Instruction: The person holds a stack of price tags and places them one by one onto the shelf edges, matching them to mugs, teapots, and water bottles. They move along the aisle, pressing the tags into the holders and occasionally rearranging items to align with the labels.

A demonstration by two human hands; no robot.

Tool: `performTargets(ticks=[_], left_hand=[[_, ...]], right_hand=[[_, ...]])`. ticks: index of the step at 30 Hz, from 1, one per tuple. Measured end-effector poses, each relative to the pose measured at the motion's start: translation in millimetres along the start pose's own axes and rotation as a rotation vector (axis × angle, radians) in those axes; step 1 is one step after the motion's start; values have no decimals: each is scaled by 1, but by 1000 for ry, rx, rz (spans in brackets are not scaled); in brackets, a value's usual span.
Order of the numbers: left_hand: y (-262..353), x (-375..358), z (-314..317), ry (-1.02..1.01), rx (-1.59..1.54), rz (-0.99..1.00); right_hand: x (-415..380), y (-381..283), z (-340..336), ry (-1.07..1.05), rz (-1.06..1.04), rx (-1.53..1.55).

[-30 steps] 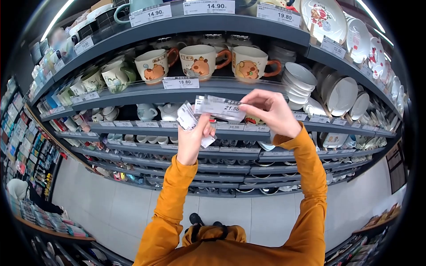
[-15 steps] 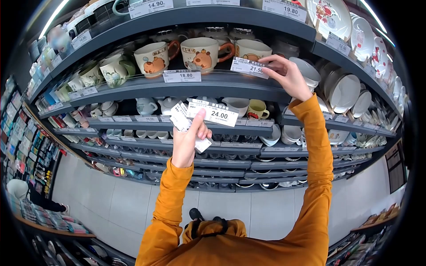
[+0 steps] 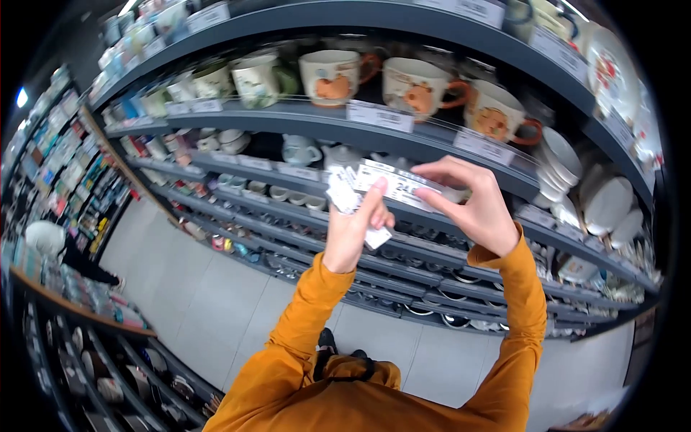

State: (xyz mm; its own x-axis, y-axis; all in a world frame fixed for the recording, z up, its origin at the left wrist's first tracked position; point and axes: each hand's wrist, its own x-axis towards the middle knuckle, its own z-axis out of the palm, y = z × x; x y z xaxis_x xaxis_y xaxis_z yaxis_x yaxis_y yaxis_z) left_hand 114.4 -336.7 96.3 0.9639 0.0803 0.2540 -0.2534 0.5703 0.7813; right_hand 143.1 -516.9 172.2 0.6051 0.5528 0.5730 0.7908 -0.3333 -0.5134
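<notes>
Price tags (image 3: 342,191) gripped in left hand (image 3: 353,229), right hand (image 3: 484,200) parted at one end

A bunch of price tags is held up in front of the shelving, near the middle of the view. It is pinched by the left hand: thumb pressed flat on the front, other fingers curled behind. The top tag (image 3: 402,189) is turned face out and tilted down to the right; a figure starting with 24 can be read, the rest is blurred. More tags are fanned out to the left of the thumb, and a lower tag (image 3: 377,237) is seen poking out below the curled fingers.

On the right hand, thumb and index are spread apart, with the top tag's right end between their tips. Whether it is touched cannot be told.

Behind and above, three mugs (image 3: 416,86) with orange handles are lined up on a shelf (image 3: 288,115); a green-handled mug (image 3: 255,81) is placed to their left. Shelf labels (image 3: 380,115) are mounted along the edge, print too blurred to read. White bowls (image 3: 558,162) are stacked right of the mugs, beside upright plates (image 3: 607,201).
</notes>
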Motion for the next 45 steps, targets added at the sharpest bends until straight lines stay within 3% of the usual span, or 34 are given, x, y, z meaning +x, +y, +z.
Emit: performTargets(ticks=[4, 7, 10, 13, 16, 18, 20, 22, 28, 31, 35, 42, 45], left_hand=[[13, -4, -32, 46, -63, 46], [24, -11, -59, 115, -328, 18], [7, -35, -106, 220, -550, -178], [-18, -61, -152, 420, -669, -241], [-45, -81, -213, 482, -766, -382], [-36, -89, -237, 496, -738, -459], [-18, -94, -264, 418, -717, -494], [4, -91, -288, 327, -703, -502], [79, -75, -327, 90, -291, -513], [101, -67, -342, 54, -79, -572], [126, -56, -360, -49, -88, -621], [160, -35, -347, -230, -145, -601], [172, -28, -340, -294, -171, -514]], right_hand=[[29, 0, 30, -79, 36, 212], [64, -3, 57, -30, -36, 192], [110, -11, 87, 102, -162, 62], [163, -12, 122, 215, -232, -14], [212, 1, 152, 305, -309, -167], [228, 5, 168, 264, -214, -249], [238, 10, 180, 188, -107, -151], [241, 8, 186, 235, -130, -156], [253, 3, 198, 108, 47, 64], [256, -3, 203, 143, 26, 35], [256, -11, 202, 155, 70, -4], [251, -22, 201, 63, 205, -253], [247, -21, 211, 134, -8, -571]])
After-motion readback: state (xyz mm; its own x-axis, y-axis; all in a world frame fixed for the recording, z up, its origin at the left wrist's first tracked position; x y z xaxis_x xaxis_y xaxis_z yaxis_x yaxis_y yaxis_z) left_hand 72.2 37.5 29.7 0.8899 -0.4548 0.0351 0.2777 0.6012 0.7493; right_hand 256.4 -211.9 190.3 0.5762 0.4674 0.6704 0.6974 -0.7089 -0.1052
